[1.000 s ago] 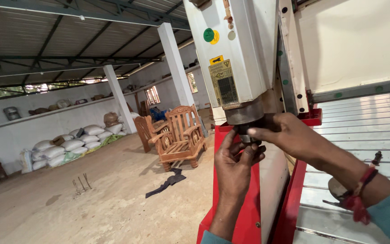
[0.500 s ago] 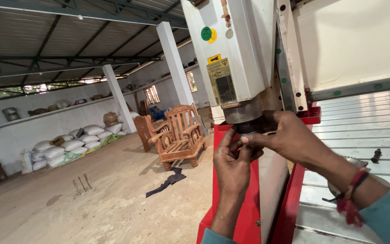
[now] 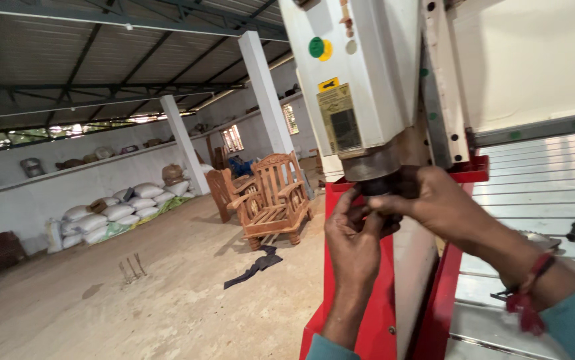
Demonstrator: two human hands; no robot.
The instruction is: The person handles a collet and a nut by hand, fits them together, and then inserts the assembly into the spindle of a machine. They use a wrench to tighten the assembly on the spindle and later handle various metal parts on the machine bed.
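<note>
- Left hand (image 3: pixel 353 243) raised from below, fingers curled up around the dark collet nut (image 3: pixel 382 184) at the bottom of the spindle (image 3: pixel 375 159); grip closed on it, thumb pressed against the right hand's fingertips.
- Right hand (image 3: pixel 439 203) reaching in from the right, fingers wrapped over the same nut from the side, clenched on it; red thread band (image 3: pixel 531 293) at the wrist, teal sleeve behind.
- Collet nut sitting between both hands, mostly hidden by fingers, directly under the grey spindle body.
- Above the hands: white machine head (image 3: pixel 361 73) with a green and yellow round button and a yellow label.
- Below the hands: red machine frame (image 3: pixel 373 313).
- Right of the right hand: slatted grey machine bed (image 3: pixel 541 193).
- Far left of the left hand: wooden chairs (image 3: pixel 267 197), white sacks (image 3: pixel 117 210) along the wall, dark cloth (image 3: pixel 255 265) on the dirt floor.
</note>
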